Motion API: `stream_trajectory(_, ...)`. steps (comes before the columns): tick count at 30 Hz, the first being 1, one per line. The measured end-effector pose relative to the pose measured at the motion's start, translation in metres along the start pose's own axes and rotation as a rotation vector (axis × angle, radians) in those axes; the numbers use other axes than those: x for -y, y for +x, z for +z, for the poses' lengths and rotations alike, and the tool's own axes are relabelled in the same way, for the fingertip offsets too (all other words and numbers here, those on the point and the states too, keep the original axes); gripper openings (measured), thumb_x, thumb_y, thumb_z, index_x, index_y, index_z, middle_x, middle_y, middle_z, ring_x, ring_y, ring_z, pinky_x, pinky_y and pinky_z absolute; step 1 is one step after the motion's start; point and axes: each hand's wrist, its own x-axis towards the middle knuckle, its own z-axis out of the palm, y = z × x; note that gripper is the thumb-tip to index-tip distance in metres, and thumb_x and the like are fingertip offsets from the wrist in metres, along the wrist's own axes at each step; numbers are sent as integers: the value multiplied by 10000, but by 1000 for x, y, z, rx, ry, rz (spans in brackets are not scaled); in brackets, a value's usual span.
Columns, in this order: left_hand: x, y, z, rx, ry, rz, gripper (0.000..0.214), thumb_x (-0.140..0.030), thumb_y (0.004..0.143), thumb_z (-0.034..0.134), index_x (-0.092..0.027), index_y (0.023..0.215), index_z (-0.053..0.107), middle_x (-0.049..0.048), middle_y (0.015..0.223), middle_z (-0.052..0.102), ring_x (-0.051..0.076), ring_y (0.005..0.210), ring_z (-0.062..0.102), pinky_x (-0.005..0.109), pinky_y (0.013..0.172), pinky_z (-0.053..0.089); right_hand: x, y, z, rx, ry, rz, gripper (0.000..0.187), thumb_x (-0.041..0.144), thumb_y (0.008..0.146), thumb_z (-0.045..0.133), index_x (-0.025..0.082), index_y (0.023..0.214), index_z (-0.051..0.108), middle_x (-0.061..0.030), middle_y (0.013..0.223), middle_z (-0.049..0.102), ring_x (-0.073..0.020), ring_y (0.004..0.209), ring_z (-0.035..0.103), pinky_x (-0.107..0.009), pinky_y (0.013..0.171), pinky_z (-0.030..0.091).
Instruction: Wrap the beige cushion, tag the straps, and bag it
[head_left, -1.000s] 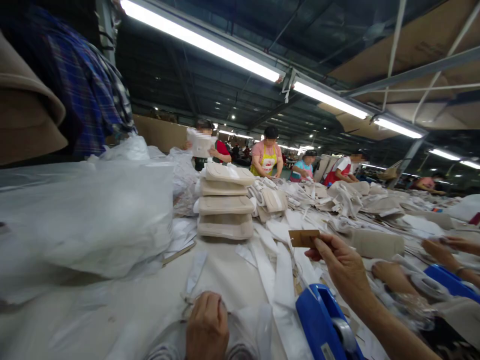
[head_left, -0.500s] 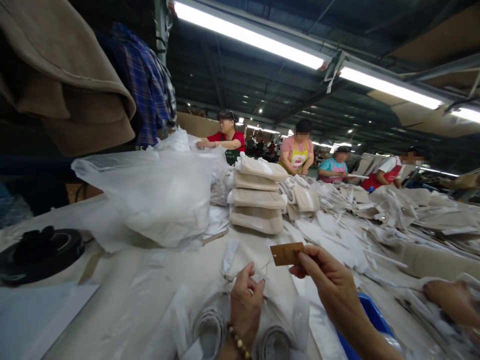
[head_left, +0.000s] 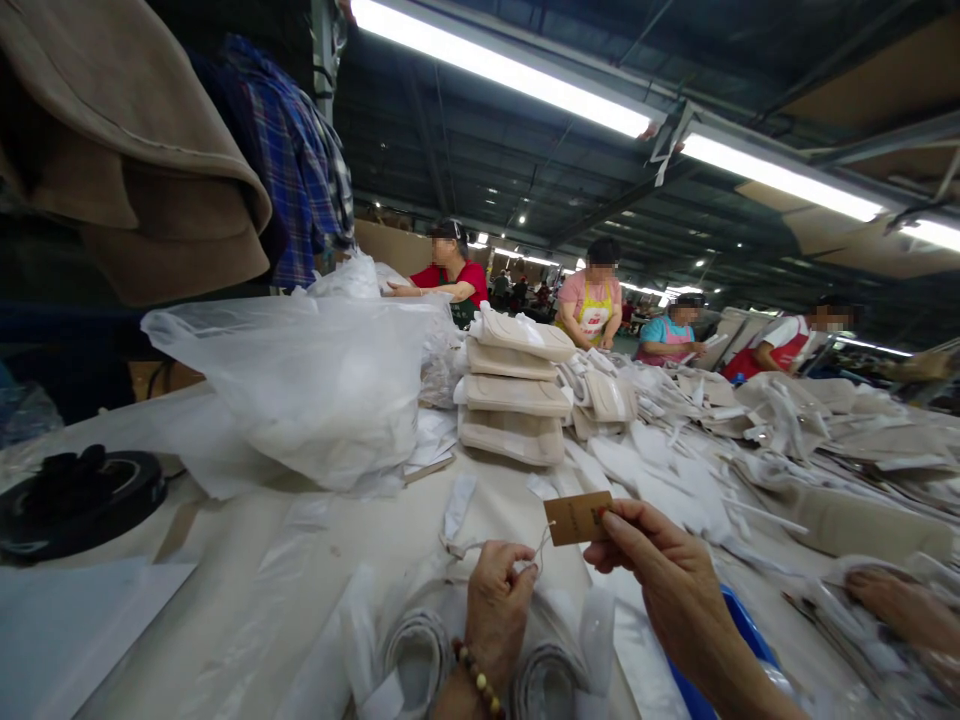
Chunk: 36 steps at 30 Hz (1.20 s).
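Observation:
A brown cardboard hang tag (head_left: pixel 574 518) is pinched between the thumb and fingers of my right hand (head_left: pixel 664 570). From its left end a thin white string (head_left: pixel 545 540) runs down to my left hand (head_left: pixel 499 595), whose thumb and forefinger are closed on it. Below my wrists lies a rolled beige item (head_left: pixel 416 650) with white wrapping, its two coiled ends facing me. My left forearm, with a beaded bracelet, partly covers it. Just beyond the tag stands a stack of folded beige bags (head_left: pixel 514 395) with white wrapping.
A translucent plastic bag (head_left: pixel 300 390) bulges at the left, behind a black round reel (head_left: pixel 82 505). Beige pieces (head_left: pixel 847 510) and white scraps cover the right side. A blue bin (head_left: pixel 739 625) sits beside my right forearm. A co-worker's hand (head_left: pixel 900 605) is at far right; several people work beyond.
My left hand has moved slightly up and right, closer to the tag, and its fingers have closed on the string. The tag has turned to face me more and dropped a little.

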Motion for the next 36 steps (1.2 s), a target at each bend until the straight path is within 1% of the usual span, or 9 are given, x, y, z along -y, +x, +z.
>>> stream_trajectory(4,1,1,-1,-45,-15,-13,167,-302,691,492,-179,644,595,25,699,540,145,602,520,286,607,427,-6,1,-5,-43,76,37,405,482,624,760,155,826,632,-7,599,670,-118,528,608,-207,517,485)
stream_trajectory(8,6,3,-2,-153,-37,-54,215,-372,701,493,-176,639,558,32,717,522,159,629,540,309,634,453,-14,1,-9,-124,119,82,435,460,552,810,175,805,602,16,636,674,-130,573,641,-205,540,501)
stream_trajectory(13,9,6,-3,-202,-110,-122,266,-426,701,484,-167,659,530,101,969,584,101,500,529,291,531,449,-29,2,-14,-169,93,91,469,486,563,798,180,834,567,22,649,680,-123,601,645,-197,561,499)
stream_trajectory(16,7,6,-4,-228,-132,-144,292,-470,683,511,-178,684,537,29,705,599,118,462,516,278,516,423,-38,2,-17,-199,12,35,481,521,596,766,177,856,552,13,648,680,-127,619,643,-207,588,497)
stream_trajectory(19,5,5,-6,-275,-137,-167,305,-496,652,541,-191,637,528,-37,486,491,125,438,474,269,521,388,-43,-1,-18,-218,-20,11,472,525,606,758,181,845,540,25,677,675,-126,655,651,-212,639,494)
stream_trajectory(25,6,8,-6,-271,-217,-217,304,-494,654,537,-194,619,502,-63,417,434,98,399,408,234,465,323,-47,-5,-13,-211,100,115,481,492,560,798,177,791,520,28,633,678,-118,626,641,-207,619,491)
stream_trajectory(29,10,8,-3,-228,-296,-251,304,-494,676,515,-193,652,480,-56,413,466,87,379,401,210,426,294,-52,-4,-7,-218,154,164,512,490,517,821,177,779,511,21,630,684,-127,629,648,-216,618,496)
stream_trajectory(33,11,8,-2,-199,-324,-267,313,-512,684,497,-202,677,453,-45,392,488,90,348,391,195,375,250,-57,-3,1,-165,116,125,431,487,596,781,177,774,540,1,684,692,-133,682,649,-235,664,494)
stream_trajectory(36,10,7,-1,-212,-293,-255,326,-525,674,513,-205,672,451,-55,346,460,90,317,388,189,364,240,-56,-3,5,-176,91,60,404,491,583,783,183,750,583,5,738,670,-146,725,643,-271,720,496)
